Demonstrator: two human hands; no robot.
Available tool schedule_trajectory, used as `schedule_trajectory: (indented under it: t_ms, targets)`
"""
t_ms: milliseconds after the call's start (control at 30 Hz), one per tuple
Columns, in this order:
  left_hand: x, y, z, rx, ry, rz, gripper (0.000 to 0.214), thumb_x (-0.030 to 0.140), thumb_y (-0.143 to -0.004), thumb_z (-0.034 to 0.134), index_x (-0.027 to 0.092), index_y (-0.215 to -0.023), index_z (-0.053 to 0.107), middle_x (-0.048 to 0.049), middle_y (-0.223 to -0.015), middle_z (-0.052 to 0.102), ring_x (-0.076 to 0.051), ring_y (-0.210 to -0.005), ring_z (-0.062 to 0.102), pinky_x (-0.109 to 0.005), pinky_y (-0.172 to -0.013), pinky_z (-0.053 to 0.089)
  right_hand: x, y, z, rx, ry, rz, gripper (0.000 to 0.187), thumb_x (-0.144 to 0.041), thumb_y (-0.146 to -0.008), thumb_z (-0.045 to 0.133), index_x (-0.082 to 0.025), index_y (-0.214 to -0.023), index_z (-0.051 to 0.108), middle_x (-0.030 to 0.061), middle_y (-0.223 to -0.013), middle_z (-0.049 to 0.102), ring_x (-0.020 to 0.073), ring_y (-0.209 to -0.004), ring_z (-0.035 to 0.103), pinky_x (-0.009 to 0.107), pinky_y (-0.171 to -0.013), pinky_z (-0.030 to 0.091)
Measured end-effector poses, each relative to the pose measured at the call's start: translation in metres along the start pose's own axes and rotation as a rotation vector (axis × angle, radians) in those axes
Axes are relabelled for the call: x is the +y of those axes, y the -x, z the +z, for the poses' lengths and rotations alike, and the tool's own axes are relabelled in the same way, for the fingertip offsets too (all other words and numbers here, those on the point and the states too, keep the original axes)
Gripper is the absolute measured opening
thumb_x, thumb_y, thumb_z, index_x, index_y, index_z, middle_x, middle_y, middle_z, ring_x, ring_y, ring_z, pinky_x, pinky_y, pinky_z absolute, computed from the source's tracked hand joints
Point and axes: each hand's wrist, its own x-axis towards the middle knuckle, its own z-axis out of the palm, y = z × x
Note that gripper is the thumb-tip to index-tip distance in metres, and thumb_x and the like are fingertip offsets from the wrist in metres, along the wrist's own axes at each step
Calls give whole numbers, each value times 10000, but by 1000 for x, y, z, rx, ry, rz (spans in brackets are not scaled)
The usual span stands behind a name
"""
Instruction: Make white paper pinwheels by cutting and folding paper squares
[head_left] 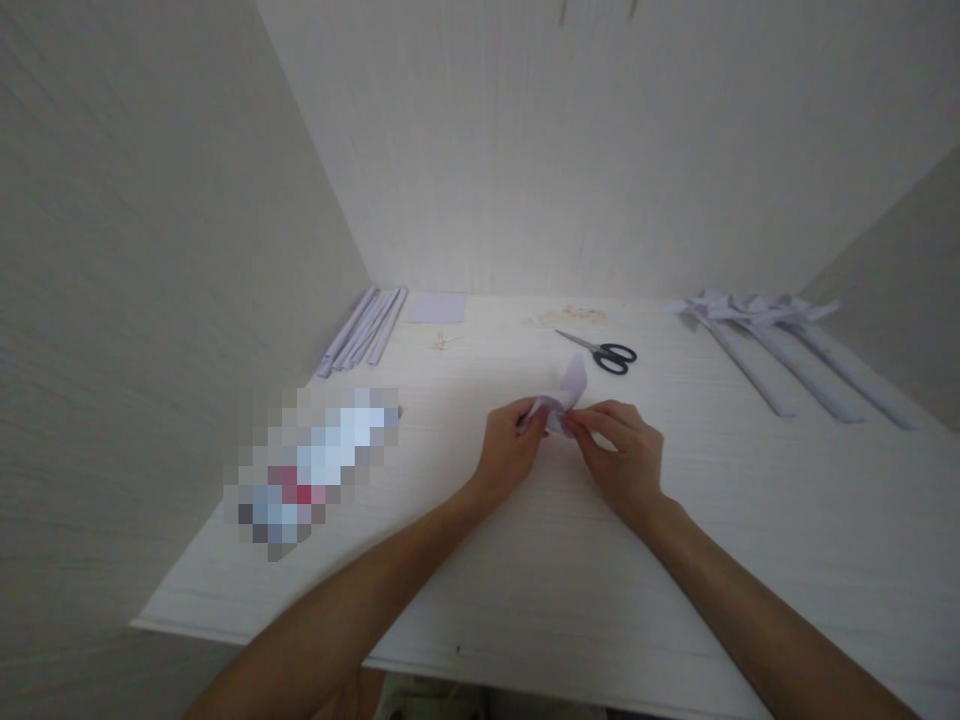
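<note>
Lilac paper piece point(575, 378) at frame centre, one end curling up! Left hand point(508, 445): thumb and fingers closed on its left side. Right hand point(626, 455): thumb and fingertips nipped together on its right side. Scissors point(605, 352) just above, right of centre. Rolled paper sticks point(364, 335) upper left, beside flat square sheet point(437, 308). Paper-topped sticks point(787, 360) at right.

Dim, greyish light is washing over the table point(787, 500), showing palest toward its far edge; soft shadow is greying the middle near edge. Coarse pixelation is masking an object point(330, 455) beside the left edge.
</note>
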Motion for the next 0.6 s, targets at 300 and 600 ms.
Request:
schedule_trajectory:
  t_ms: [300,600]
  targets:
    - [-2,-1,1,21,81,-34,226,245,-752,422,123,-752,611,-27,-664,601,-103,-580,521,-209,-549,421,-2,-2,0,-18,10,13,65,-155,-709,551,-175,-688,609,19,-612,603,130,-561,540,274,-553,431]
    - [-3,-1,0,46,-47,-12,240,261,-753,420,126,-680,605,-11,-600,574,-106,-563,499,-209,-519,372,-5,-3,0,-38,-85,39,86,-115,-706,534,-169,-680,595,12,-593,562,108,-535,519,229,-503,436]
